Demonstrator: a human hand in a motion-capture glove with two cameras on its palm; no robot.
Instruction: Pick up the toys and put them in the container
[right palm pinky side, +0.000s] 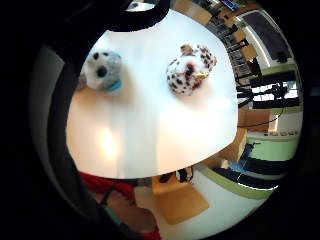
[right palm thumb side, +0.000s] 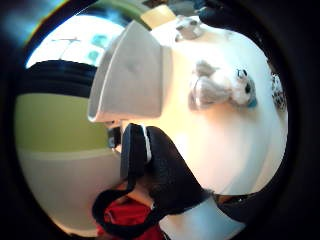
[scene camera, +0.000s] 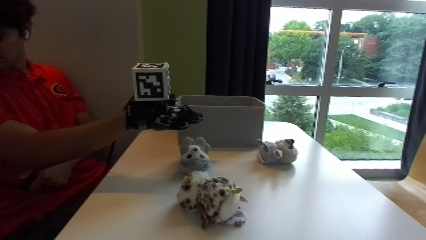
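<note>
Gloved hand (scene camera: 163, 116), fingers loosely curled and empty, hovers above the worktop (scene camera: 319, 200); reaching carelessly could knock the grey toy (scene camera: 195, 155) aside.

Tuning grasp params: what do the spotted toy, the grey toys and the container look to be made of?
Spotted toy: soft plush, cream pile with brown spots, fuzzy outline. Grey toy with blue collar and the second grey toy: also plush, short matte fur. Container: probably grey fabric or felt over stiff walls, judging by matte, straight sides; could be plastic.
</note>
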